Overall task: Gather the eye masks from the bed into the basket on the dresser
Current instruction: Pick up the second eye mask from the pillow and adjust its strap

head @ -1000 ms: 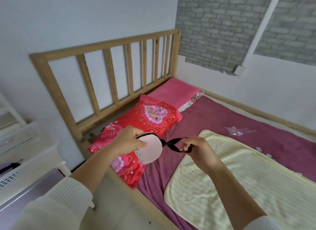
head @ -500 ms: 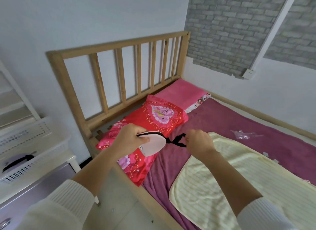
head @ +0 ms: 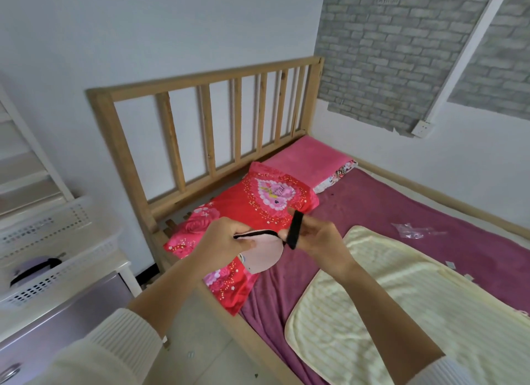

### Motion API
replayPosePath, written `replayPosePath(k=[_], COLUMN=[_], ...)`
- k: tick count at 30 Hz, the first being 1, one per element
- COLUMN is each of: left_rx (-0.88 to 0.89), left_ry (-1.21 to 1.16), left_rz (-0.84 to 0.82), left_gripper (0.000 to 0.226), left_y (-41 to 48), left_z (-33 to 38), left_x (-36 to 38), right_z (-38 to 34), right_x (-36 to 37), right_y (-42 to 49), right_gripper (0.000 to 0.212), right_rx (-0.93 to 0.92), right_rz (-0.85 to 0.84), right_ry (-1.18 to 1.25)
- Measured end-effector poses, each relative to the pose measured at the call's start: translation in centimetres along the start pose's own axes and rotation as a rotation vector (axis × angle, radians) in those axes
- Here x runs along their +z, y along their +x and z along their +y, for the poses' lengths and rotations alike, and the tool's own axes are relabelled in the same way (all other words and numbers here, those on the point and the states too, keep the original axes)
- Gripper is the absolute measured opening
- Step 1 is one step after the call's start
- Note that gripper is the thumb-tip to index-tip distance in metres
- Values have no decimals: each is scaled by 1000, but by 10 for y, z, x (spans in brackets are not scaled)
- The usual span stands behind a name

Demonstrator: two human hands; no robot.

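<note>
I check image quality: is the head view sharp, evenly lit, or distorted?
Head view: soft daylight, no glare; the pink eye mask and both hands, left hand, right hand, slightly soft; the wooden headboard leans from wide-angle distortion; the white basket looks smeared.

I had only one view, the head camera, worn high and tilted forward and down. It looked across the bed's (head: pixel 401 212) near corner toward the wooden headboard (head: pixel 218 121) and brick-papered wall (head: pixel 387 55), wide enough to bend the edges. Both forearms reached in from the bottom, close to the lens; the dresser (head: pixel 57 321) sat at far left.
</note>
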State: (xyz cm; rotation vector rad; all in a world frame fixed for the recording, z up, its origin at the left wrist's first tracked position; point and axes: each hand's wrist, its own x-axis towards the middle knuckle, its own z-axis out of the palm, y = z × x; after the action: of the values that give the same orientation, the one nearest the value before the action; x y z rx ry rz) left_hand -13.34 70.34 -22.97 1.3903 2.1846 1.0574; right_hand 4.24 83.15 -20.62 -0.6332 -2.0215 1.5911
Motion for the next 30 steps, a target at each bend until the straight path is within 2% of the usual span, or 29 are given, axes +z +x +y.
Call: replayPosePath(k=[3, 5, 6, 9, 10, 12, 14, 15, 17, 19, 20, 23, 26, 30], left_rx=[17, 3, -7, -24, -34, -25, 13, 4, -36, -96, -119, -141, -187, -501], left_ry=[-42, -76, -98, -196, -217, -173, -137, -125, -163, -283, -329, -402, -480, -699], left_rz=[-69, -87, -89, -80, -49, 114, 279, 288, 190, 112, 86, 28, 99, 328], left_gripper=[7, 10, 13, 15, 21, 30, 15, 7, 33, 46, 42, 9, 11, 21], left_y=[-2, -4, -4, -7, -8, -11, -13, -14, -18, -18, -18, -15, -13, -9], left_z=[1, 2, 2, 2, 2, 6, 14, 16, 17, 17, 17, 18, 18, 6], left_x=[1, 3, 3, 2, 2, 3, 6, 9, 16, 21, 22, 25, 27, 17], right_z=[6, 6, 5, 3, 4, 5, 7, 7, 6, 7, 9, 15, 20, 28], right_x=[7, 10, 11, 15, 15, 16, 18, 19, 23, 26, 27, 29, 26, 13], right_y=[-1, 2, 3, 5, 6, 7, 8, 9, 9, 10, 10, 12, 13, 15], right_gripper=[26, 14, 6, 13, 15, 21, 28, 35, 45, 43, 38, 30, 26, 17], right_rx=[58, 22, -3, -47, -70, -129, -195, -220, -263, -301, -312, -306, -278, -181], right_rz=[-51, -34, -22, -7, -1, 19, 52, 74, 107, 105, 98, 74, 13, -49], right_ry=[-403, -576, -634, -702, -725, -816, -943, -980, -1012, -1046, -1062, -1074, -1064, -886])
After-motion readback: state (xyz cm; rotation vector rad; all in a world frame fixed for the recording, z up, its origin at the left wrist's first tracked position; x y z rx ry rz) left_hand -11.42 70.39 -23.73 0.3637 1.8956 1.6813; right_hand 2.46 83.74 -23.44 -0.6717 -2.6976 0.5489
